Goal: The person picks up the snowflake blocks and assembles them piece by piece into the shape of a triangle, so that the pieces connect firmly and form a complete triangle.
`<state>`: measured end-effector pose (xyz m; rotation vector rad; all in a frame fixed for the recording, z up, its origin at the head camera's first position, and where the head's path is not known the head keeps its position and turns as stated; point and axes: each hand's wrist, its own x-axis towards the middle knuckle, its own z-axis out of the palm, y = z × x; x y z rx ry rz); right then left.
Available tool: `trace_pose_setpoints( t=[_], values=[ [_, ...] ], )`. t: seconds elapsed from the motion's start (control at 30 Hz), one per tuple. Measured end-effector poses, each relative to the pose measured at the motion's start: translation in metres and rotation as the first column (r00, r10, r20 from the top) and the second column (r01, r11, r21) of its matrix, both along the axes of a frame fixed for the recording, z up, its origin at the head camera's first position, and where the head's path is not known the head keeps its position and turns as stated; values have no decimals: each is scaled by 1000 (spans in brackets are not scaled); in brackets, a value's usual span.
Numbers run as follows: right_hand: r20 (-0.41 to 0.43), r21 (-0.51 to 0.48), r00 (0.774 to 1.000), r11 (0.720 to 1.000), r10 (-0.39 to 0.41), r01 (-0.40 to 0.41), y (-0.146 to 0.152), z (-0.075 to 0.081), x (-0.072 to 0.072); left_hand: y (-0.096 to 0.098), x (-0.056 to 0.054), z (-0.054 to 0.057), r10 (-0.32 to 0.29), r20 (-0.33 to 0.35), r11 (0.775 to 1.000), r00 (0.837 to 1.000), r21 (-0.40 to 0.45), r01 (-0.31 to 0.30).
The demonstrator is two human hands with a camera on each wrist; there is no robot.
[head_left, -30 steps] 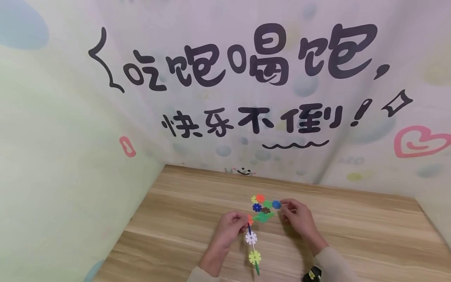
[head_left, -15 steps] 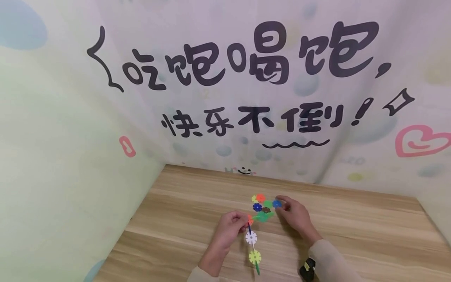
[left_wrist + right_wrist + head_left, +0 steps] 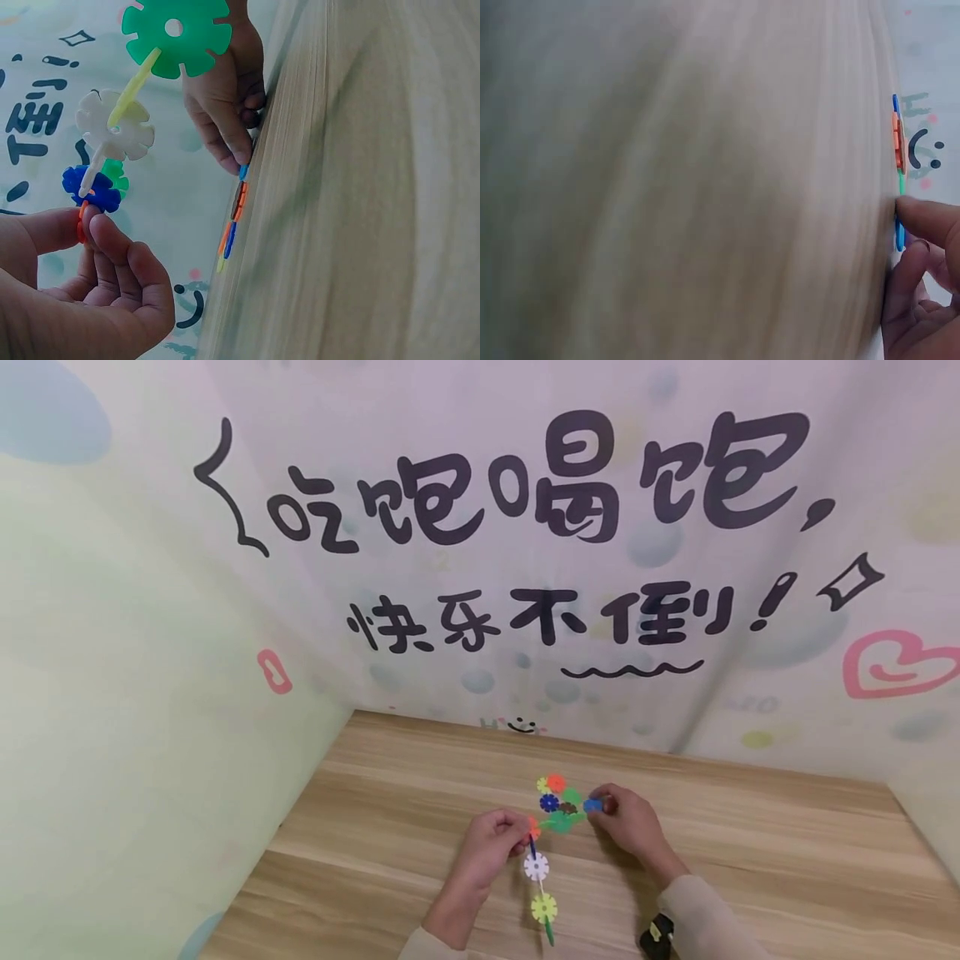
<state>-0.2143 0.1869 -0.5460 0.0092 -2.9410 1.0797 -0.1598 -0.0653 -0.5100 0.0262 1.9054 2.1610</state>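
Note:
In the head view my left hand (image 3: 487, 852) pinches an orange notched plastic disc (image 3: 534, 828), part of a linked chain. From it hang a white disc (image 3: 536, 867), a yellow disc (image 3: 543, 908) and a green disc (image 3: 550, 932) seen edge-on. Green discs (image 3: 559, 822) show just right of the pinch; whether they join the chain I cannot tell. On the table, my right hand (image 3: 633, 822) holds a light blue disc (image 3: 593, 806) between thumb and fingers, partly covering it. In the right wrist view this blue disc (image 3: 900, 232) appears edge-on under the thumb.
Loose discs lie flat on the wooden table (image 3: 360, 843) between and beyond the hands: orange (image 3: 556, 784), dark blue (image 3: 549, 802), brown (image 3: 567, 808) and several others. A printed fabric wall (image 3: 450, 693) rises behind the table. A black device (image 3: 656, 937) sits by the right sleeve.
My right hand reaches over the light blue disc, takes it between thumb and fingers, and shifts it slightly nearer and tilts it. The left hand and its chain stay nearly still.

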Motion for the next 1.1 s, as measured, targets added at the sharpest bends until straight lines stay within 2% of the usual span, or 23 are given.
trace_pose_setpoints(
  t=[0.3, 0.53, 0.67, 0.8, 0.97, 1.1],
  values=[
    [9, -129, 1000, 992, -12, 13, 10, 3, 16, 0, -1, 0, 0, -14, 1000, 1000, -7, 0],
    [79, -250, 996, 967, -30, 49, 15, 4, 26, 0, 0, 1, -3, -19, 1000, 1000, -4, 3],
    [111, -375, 994, 925, -11, 52, 18, 8, 33, 1, 1, 2, -5, -20, 1000, 1000, 6, 5],
    [102, -483, 995, 874, 0, 50, 20, 17, 38, 1, 2, 2, -9, -18, 1000, 1000, 6, 9],
    [73, -548, 997, 836, 25, 20, 17, 30, 43, 2, 1, 1, -8, -19, 1000, 1000, -9, 8],
    [67, -570, 997, 822, 39, 6, 12, 38, 47, 4, 1, 1, -8, -14, 1000, 1000, -16, 8]
  ],
)
